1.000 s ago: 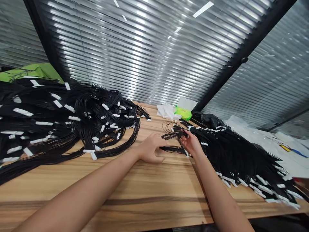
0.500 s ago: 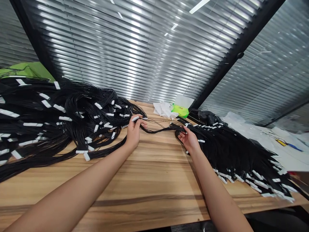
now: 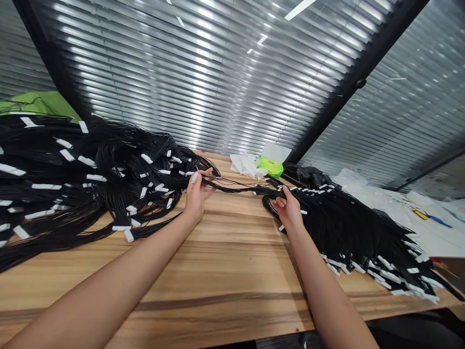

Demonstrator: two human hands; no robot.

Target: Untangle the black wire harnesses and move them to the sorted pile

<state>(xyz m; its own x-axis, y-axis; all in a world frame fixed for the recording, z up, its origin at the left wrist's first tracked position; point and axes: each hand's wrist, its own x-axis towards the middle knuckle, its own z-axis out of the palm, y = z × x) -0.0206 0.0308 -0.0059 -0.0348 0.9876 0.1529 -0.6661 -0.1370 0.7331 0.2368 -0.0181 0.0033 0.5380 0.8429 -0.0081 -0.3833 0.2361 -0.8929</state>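
While both hands hold the wire bundle: L hand (image 3: 196,198) & R hand (image 3: 289,207) well apart, bundle (image 3: 238,189) strung btwn them above tabletop (image 3: 218,271).
L grip: thumb & fingers pinched on bundle's L end, w/ white end piece (image 3: 195,177) showing at thumb; other fingers spread twd R.
R grip: thumb & fingertips closed on bundle's R part, just beside R pile; exact finger contact partly hidden.
Bundle: thin blk wires, sagging slightly; a few strands loose abv the main run.
L pile (image 3: 105,148): big tangled heap of blk wires, white ends at all angles, near L hand.
R pile (image 3: 345,223): blk wires laid roughly parallel, fanned; white ends along near edge, more in a row along far edge.
Loop: blk wires curve under R hand, one white end (image 3: 281,228) on the wood.
Back of table: grn tissue pack (image 3: 271,166) w/ crumpled white tissues (image 3: 247,166) just L of it.
Far R: yel/blue tool (image 3: 420,214) on white surface (image 3: 441,242).
Behind: slatted blinds (image 3: 203,72); grn cloth-like item (image 3: 47,103) past L pile.
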